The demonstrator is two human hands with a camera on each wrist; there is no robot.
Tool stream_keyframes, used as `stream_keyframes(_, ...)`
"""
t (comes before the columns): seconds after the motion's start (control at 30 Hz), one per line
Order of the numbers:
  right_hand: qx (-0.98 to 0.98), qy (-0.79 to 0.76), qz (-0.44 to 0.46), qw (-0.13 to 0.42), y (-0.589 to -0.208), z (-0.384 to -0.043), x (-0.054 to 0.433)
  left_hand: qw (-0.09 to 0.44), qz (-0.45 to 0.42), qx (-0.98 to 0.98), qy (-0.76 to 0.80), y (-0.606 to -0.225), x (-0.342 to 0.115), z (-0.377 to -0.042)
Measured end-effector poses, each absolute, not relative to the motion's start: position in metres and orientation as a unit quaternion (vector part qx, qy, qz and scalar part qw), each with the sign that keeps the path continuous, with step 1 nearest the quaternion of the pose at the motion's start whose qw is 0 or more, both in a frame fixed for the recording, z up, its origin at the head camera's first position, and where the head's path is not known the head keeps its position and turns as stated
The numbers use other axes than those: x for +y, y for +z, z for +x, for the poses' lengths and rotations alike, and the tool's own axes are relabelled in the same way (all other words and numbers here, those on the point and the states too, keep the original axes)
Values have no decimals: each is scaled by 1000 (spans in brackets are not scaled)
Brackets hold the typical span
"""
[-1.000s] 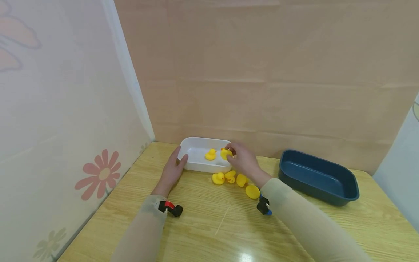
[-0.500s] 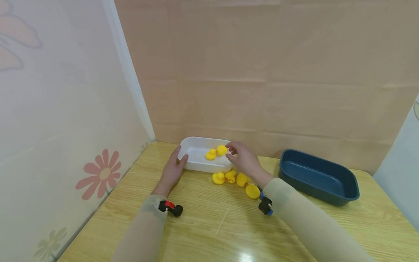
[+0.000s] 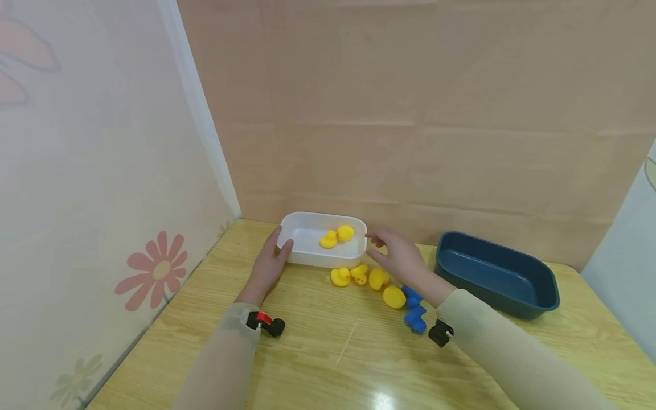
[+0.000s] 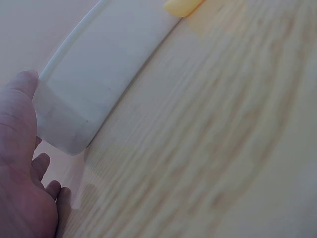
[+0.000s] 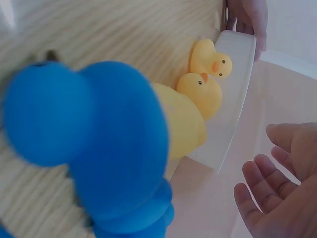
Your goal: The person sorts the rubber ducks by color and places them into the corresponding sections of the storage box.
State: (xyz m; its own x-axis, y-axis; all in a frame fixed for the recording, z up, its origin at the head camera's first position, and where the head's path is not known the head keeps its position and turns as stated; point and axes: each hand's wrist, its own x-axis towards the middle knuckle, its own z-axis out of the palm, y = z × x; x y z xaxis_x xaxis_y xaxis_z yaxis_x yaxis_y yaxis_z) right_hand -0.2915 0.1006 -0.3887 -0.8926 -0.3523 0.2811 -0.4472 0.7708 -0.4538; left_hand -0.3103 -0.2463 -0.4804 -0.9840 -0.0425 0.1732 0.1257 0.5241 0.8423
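Far left: pale wall panel [image 3: 102, 171] with printed red flowers. Left sleeve [image 3: 217, 364] comes up from the bottom edge, beige cloth, black-and-red wrist mount [image 3: 265, 323] at the cuff. Left hand [image 3: 269, 263] reaches forward and straddles the near-left corner of the white tray [image 3: 318, 261]: thumb on the near wall by the rim, fingers along the left end, fairly straight, touching rather than clamping. Tray is a smooth, glossy oblong with rounded corners, flat on the light, grainy wood-look table [image 3: 307, 341]. Inside, right half: upright yellow duck [image 3: 327, 241], touching or nearly touching a second yellow duck [image 3: 345, 233]. In front of the tray, a row bends right and toward the camera: upright front duck [image 3: 340, 277], head-toward-camera duck [image 3: 359, 274], third outside duck [image 3: 378, 279], fourth outside duck [image 3: 394, 297] showing a broad round face. All smooth, rounded, rubbery-looking. Right hand [image 3: 400, 256] sits just beside the tray's right end, thumb and fingers loosely bent and spread, holding nothing. Under its wrist: upper blue duck [image 3: 411, 296], lower blue duck [image 3: 415, 319], matte; exact tilt unclear. Behind: creased brown paper-like backdrop [image 3: 384, 114]. Far right: dark blue tray [image 3: 487, 271], rounded oblong, deeper-looking walls, set at an angle.
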Motion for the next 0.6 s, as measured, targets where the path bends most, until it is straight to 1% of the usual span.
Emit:
stream_keyframes(0.43, -945, 224, 228, 61, -392, -265, 131, 89, -27, -868, -489, -481, -247, -312)
stream_keyframes(0.6, -945, 203, 248, 64, -399, -256, 142, 85, -26, -867, -490, -481, -248, -311)
